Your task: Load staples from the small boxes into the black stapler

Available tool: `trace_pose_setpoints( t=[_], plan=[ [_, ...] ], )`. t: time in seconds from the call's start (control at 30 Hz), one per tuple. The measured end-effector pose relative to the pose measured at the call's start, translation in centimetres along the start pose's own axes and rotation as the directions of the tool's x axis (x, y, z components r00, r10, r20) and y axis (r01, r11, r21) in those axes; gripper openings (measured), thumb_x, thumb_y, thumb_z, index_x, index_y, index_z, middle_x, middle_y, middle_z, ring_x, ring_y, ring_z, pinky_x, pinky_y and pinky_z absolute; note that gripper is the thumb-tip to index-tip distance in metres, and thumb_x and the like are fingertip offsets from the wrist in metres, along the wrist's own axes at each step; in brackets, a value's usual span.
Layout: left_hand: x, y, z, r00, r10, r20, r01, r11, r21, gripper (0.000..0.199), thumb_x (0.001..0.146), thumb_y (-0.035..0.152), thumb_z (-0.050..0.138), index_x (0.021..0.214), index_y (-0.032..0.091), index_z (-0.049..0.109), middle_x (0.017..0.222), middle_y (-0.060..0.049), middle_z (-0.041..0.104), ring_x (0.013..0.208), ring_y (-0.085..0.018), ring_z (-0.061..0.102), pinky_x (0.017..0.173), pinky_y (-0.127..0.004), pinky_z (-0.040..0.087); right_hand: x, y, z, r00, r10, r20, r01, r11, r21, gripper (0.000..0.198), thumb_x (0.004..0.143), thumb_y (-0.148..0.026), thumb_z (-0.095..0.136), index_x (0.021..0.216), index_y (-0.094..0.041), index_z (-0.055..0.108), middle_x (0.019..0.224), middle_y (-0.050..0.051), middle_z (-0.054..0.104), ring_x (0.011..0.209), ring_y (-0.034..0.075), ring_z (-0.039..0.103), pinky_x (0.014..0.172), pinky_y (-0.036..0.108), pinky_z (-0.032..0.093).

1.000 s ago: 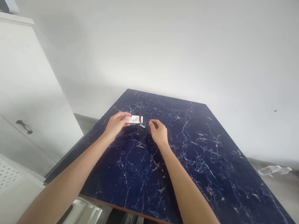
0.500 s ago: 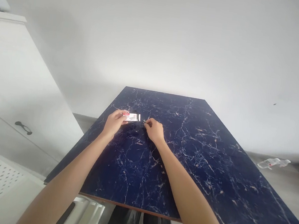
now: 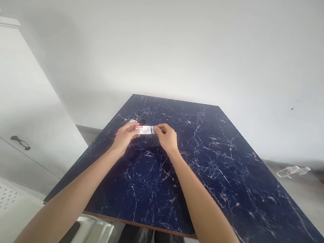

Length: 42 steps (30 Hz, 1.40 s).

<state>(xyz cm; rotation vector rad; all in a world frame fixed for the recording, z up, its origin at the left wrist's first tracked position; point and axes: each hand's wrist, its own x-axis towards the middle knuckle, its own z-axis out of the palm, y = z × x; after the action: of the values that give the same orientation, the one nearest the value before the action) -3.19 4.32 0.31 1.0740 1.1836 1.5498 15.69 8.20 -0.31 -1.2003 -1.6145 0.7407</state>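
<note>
Forearms (image 3: 77, 194): reach forward over the blue table (image 3: 152, 192), converging, both wrists turned inward.
Left hand (image 3: 124, 137): thumb and fingers clamped on the left part of a small white-and-red box (image 3: 143, 130).
Right hand (image 3: 166, 136): fingertips pinched on a grey piece (image 3: 153, 130) at the box's right end; inserted or merely touching, I cannot tell.
Box end: best handled with the box steady, light pinch, and movement straight along its length.
Beyond the box: a black item (image 3: 141, 121).
</note>
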Motion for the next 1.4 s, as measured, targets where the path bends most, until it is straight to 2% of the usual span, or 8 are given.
trace_pose_setpoints(
  t=[0.3, 0.57, 0.67, 0.87, 1.0, 1.1, 1.3, 1.4],
  plan=[
    [0.0, -0.4, 0.1, 1.000, 0.025, -0.013, -0.025, 0.999, -0.031, 0.033, 0.072, 0.025, 0.078, 0.103, 0.018, 0.072, 0.104, -0.007, 0.075, 0.099, -0.024, 0.072, 0.088, -0.038, 0.059, -0.2, -1.6, -1.4, 1.000, -0.017, 0.004, 0.017, 0.996, -0.085, 0.022, 0.089, -0.042, 0.060, 0.086, -0.024, 0.074, 0.069, -0.001, 0.071, 0.059, 0.015, 0.056, 0.060, 0.026, 0.040],
    [-0.3, -0.8, 0.4, 0.988, 0.157, -0.016, -0.155, 0.984, 0.085, 0.034, 0.074, 0.031, 0.079, 0.105, 0.020, 0.070, 0.108, -0.008, 0.075, 0.102, -0.027, 0.071, 0.081, -0.039, 0.061, -0.8, -2.3, -1.4, 0.984, -0.175, -0.033, 0.164, 0.962, -0.217, 0.019, 0.092, -0.036, 0.059, 0.091, -0.025, 0.075, 0.075, 0.001, 0.074, 0.065, 0.017, 0.061, 0.065, 0.028, 0.041],
    [-0.4, -0.7, 0.5, 0.991, 0.136, 0.001, -0.136, 0.989, 0.064, 0.034, 0.074, 0.032, 0.079, 0.105, 0.020, 0.070, 0.112, -0.009, 0.073, 0.101, -0.027, 0.071, 0.079, -0.039, 0.063, -1.0, -2.4, -1.2, 0.986, -0.157, -0.051, 0.143, 0.967, -0.212, 0.018, 0.093, -0.036, 0.059, 0.091, -0.025, 0.074, 0.077, 0.002, 0.075, 0.066, 0.017, 0.063, 0.066, 0.028, 0.042],
    [-0.5, -0.5, 0.7, 0.997, 0.055, 0.050, -0.053, 0.997, -0.055, 0.035, 0.073, 0.029, 0.082, 0.105, 0.020, 0.070, 0.113, -0.008, 0.073, 0.105, -0.025, 0.070, 0.084, -0.038, 0.062, -0.8, -2.0, -1.0, 0.995, 0.005, -0.104, -0.010, 0.999, -0.053, 0.019, 0.089, -0.039, 0.065, 0.093, -0.022, 0.071, 0.080, 0.002, 0.076, 0.067, 0.018, 0.065, 0.068, 0.028, 0.046],
    [-0.5, -0.6, 0.7, 0.993, 0.044, 0.111, -0.035, 0.996, -0.084, 0.035, 0.072, 0.029, 0.084, 0.104, 0.020, 0.070, 0.112, -0.007, 0.073, 0.107, -0.025, 0.070, 0.089, -0.039, 0.061, -0.9, -1.8, -0.6, 0.989, 0.078, -0.124, -0.074, 0.996, 0.040, 0.023, 0.084, -0.044, 0.070, 0.084, -0.021, 0.071, 0.080, 0.003, 0.075, 0.070, 0.019, 0.066, 0.071, 0.029, 0.049],
    [-0.6, -0.9, 0.8, 0.994, 0.040, 0.106, -0.029, 0.995, -0.099, 0.037, 0.072, 0.031, 0.084, 0.105, 0.021, 0.070, 0.112, -0.007, 0.073, 0.108, -0.025, 0.069, 0.092, -0.040, 0.059, -1.3, -1.5, 0.1, 0.986, 0.056, -0.157, -0.047, 0.997, 0.057, 0.021, 0.088, -0.041, 0.066, 0.090, -0.023, 0.075, 0.085, 0.003, 0.075, 0.077, 0.020, 0.068, 0.077, 0.031, 0.051],
    [-0.5, -1.1, 0.8, 0.997, 0.031, 0.064, -0.022, 0.989, -0.146, 0.037, 0.072, 0.030, 0.084, 0.104, 0.021, 0.070, 0.109, -0.006, 0.074, 0.110, -0.025, 0.069, 0.098, -0.042, 0.057, -2.2, -1.6, 1.3, 0.977, -0.167, -0.130, 0.172, 0.984, 0.034, 0.025, 0.091, -0.029, 0.063, 0.111, -0.027, 0.077, 0.121, 0.008, 0.066, 0.094, 0.021, 0.067, 0.093, 0.035, 0.052],
    [-0.4, -1.1, 0.8, 0.998, 0.043, 0.046, -0.036, 0.989, -0.146, 0.038, 0.071, 0.029, 0.085, 0.105, 0.020, 0.070, 0.108, -0.007, 0.075, 0.108, -0.024, 0.070, 0.097, -0.042, 0.057, -2.2, -2.0, 1.3, 0.989, -0.100, -0.111, 0.112, 0.988, 0.109, 0.032, 0.091, -0.024, 0.059, 0.121, -0.026, 0.071, 0.123, 0.008, 0.068, 0.091, 0.019, 0.069, 0.090, 0.035, 0.054]
  ],
)
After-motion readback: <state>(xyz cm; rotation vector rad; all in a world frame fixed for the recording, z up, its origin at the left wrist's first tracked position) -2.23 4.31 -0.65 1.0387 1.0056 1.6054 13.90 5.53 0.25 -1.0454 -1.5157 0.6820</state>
